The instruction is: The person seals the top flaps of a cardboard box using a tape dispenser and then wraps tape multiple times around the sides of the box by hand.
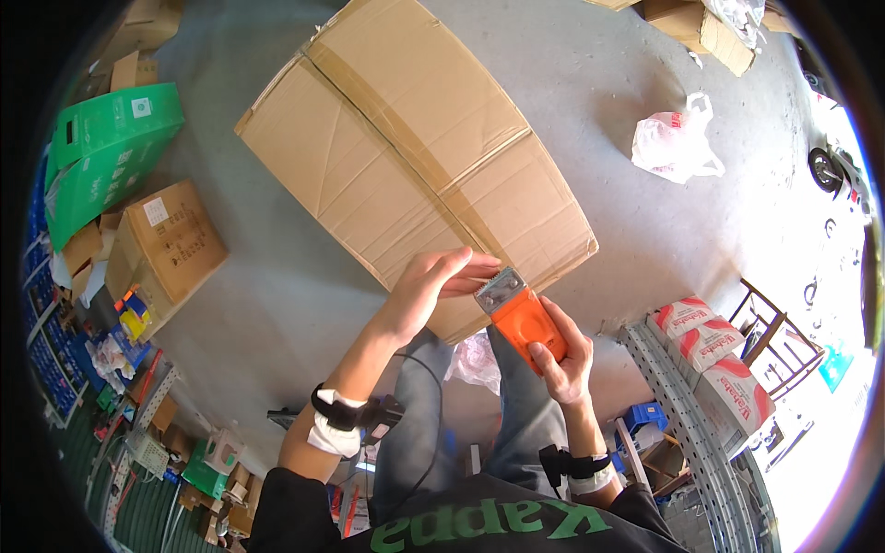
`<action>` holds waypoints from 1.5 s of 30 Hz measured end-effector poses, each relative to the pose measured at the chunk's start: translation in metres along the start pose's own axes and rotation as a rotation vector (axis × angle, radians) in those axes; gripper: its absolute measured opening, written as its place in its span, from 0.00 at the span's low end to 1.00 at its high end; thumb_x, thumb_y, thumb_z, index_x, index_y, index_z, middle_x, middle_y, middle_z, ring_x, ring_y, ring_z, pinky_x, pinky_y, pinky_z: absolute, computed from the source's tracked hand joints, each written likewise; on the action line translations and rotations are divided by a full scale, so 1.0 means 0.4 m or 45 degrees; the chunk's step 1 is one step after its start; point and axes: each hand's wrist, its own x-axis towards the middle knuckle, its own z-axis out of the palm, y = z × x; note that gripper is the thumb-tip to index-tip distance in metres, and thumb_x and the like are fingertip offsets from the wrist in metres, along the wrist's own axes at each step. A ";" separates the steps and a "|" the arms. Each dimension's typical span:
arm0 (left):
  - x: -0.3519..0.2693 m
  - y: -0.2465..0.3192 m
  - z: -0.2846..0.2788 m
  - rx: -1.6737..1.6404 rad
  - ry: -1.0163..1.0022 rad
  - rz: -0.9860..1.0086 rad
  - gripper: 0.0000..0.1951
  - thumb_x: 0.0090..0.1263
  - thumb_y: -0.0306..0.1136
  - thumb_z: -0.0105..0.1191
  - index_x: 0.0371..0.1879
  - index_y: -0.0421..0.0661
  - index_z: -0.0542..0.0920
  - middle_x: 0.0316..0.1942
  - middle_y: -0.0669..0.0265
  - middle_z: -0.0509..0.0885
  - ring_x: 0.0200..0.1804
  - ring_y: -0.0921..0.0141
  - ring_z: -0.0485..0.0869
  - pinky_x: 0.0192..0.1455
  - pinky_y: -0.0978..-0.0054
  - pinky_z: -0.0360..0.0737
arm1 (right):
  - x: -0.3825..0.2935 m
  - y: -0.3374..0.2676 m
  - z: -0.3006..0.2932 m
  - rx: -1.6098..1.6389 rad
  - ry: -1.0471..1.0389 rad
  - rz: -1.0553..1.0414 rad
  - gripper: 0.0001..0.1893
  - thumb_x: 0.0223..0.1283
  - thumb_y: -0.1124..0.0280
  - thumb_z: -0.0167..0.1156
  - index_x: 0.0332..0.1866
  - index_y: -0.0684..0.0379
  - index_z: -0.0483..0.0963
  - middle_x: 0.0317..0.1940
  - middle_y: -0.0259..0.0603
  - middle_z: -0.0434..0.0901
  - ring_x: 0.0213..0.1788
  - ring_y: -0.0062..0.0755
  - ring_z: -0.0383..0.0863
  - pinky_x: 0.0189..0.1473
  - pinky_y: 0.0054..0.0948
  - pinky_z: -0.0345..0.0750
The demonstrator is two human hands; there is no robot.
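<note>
A large brown cardboard box [415, 152] stands before me, with tan packing tape [387, 110] along its seam. My right hand [570, 356] grips an orange tape dispenser [529, 325], whose toothed metal end points up and left, over the near edge of the box. Beside that metal end my left hand [435, 283] is held with its fingers extended towards the dispenser and its thumb raised. It grips nothing that I can see. Whether its fingertips touch the tape or the box is hard to tell.
A white plastic bag [674, 142] lies on the floor at the right. Green [114, 152] and brown cartons [173, 249] stand at the left. Near my right side are a perforated metal rail [691, 415] and white-and-red cartons [726, 394]. A pinkish plastic bag [475, 363] shows between my legs.
</note>
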 end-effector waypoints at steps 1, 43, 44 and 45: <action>-0.004 0.011 -0.016 0.001 0.006 -0.004 0.25 0.81 0.46 0.46 0.59 0.36 0.80 0.50 0.55 0.88 0.55 0.65 0.86 0.64 0.67 0.78 | 0.012 -0.004 0.002 -0.024 -0.044 0.022 0.33 0.59 0.60 0.69 0.65 0.71 0.73 0.51 0.59 0.85 0.53 0.45 0.87 0.57 0.35 0.80; 0.576 0.956 -1.122 0.914 0.163 0.395 0.07 0.66 0.26 0.65 0.39 0.41 0.81 0.36 0.60 0.88 0.39 0.72 0.88 0.46 0.76 0.86 | 0.411 -0.388 0.377 -0.337 0.043 0.253 0.33 0.59 0.63 0.65 0.66 0.73 0.70 0.43 0.52 0.86 0.36 0.29 0.84 0.41 0.28 0.81; 0.605 0.930 -1.141 0.994 0.077 0.359 0.06 0.70 0.27 0.61 0.41 0.42 0.80 0.40 0.61 0.87 0.43 0.73 0.86 0.51 0.76 0.84 | 0.412 -0.375 0.373 -0.370 0.055 0.211 0.34 0.59 0.61 0.65 0.66 0.75 0.69 0.42 0.52 0.86 0.33 0.28 0.84 0.39 0.27 0.81; 0.630 0.897 -1.158 1.005 0.104 0.353 0.06 0.70 0.27 0.60 0.42 0.42 0.80 0.39 0.62 0.87 0.43 0.73 0.86 0.50 0.77 0.84 | 0.420 -0.389 0.387 -0.398 0.053 0.240 0.34 0.59 0.60 0.65 0.66 0.75 0.69 0.41 0.51 0.86 0.32 0.27 0.83 0.38 0.26 0.81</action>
